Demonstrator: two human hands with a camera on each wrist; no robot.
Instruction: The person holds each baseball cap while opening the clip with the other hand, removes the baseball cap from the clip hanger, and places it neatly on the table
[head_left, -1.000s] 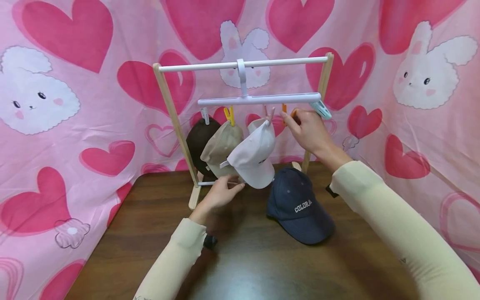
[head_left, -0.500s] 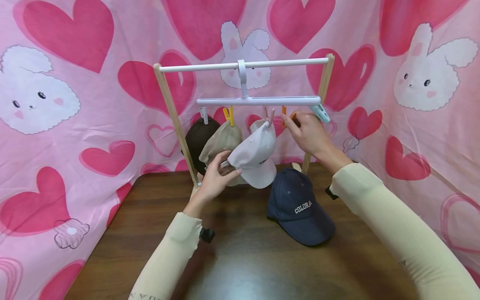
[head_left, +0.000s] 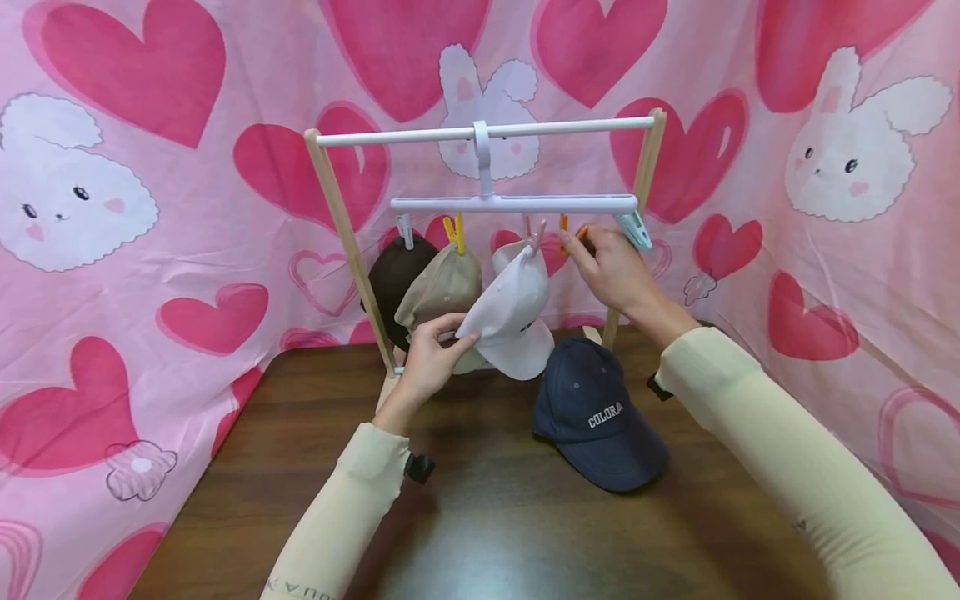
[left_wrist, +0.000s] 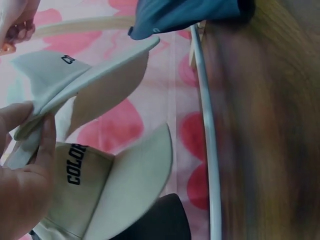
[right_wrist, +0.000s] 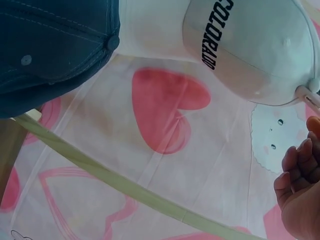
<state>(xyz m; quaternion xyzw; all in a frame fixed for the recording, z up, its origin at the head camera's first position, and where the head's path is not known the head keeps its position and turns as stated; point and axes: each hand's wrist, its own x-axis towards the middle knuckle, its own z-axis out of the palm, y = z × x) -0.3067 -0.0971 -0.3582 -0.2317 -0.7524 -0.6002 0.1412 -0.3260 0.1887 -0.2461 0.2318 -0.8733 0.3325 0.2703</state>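
Observation:
My left hand pinches the lower back edge of a white baseball cap between thumb and fingers, as the left wrist view shows too. That cap hangs from a pink clothespin on a white hanger. To its right, my right hand pinches an orange clothespin below the hanger bar. A beige cap hangs from a yellow clothespin, and a dark brown cap from a grey one. A navy cap rests on the table.
The hanger hooks over the white rail of a wooden rack. A light blue clothespin sits at the hanger's right end. Below lies a brown wooden table; a pink heart-and-rabbit cloth surrounds it.
My left hand has moved up from below the beige cap to the white cap's edge and now pinches it. The right hand stays at the orange clothespin.

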